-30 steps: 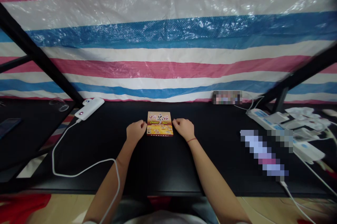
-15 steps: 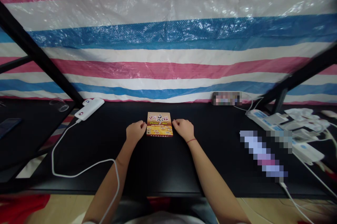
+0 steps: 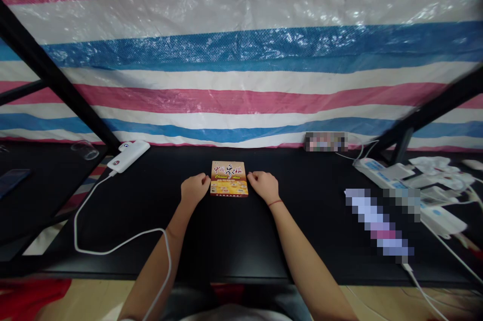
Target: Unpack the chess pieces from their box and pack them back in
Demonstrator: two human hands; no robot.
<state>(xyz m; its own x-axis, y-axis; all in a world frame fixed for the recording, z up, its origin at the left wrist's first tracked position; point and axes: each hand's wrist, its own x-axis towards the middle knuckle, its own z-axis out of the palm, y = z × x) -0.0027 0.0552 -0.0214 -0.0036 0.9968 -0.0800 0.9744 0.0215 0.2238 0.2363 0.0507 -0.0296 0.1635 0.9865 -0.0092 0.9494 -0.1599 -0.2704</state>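
Note:
A yellow and orange Chinese chess box lies flat on the black table, its printed cover facing up. Beside its left edge rests my left hand, curled into a fist. My right hand, with a thin red cord around the wrist, is likewise a fist by the right edge. Both thumb sides point inward at the box, very close to it; whether they touch it I cannot tell. Nothing shows in either fist.
A white power bank stands at the back left, its white cable running across my left forearm. To the right are a blurred-out phone-like device and a white power strip with plugs. Behind hangs a striped plastic sheet.

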